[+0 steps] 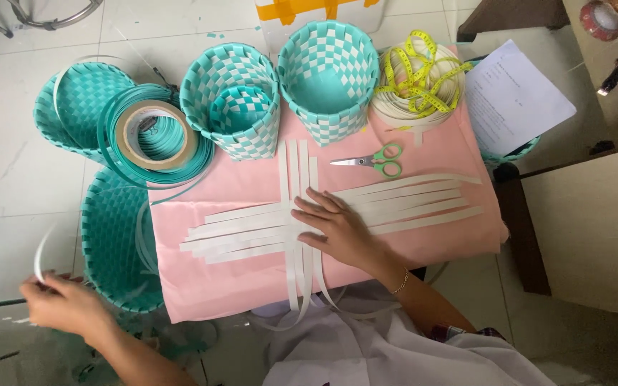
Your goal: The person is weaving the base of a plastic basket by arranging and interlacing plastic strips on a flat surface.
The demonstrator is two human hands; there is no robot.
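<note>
Under right hand (337, 229) — strips' (402, 204) crossing

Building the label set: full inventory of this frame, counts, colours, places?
woven baskets: four, teal or teal-white, along the back and left
strips: several, white, crossed on the cloth
cloth: one, pink, centre
scissors: one, green-handled, behind the strips
tape roll: one, tan, on a teal coil
measuring tape: one, yellow, on a white coil
paper: one, white, right
left hand: holds a white strip, lower left
right hand: flat on the crossing
</note>
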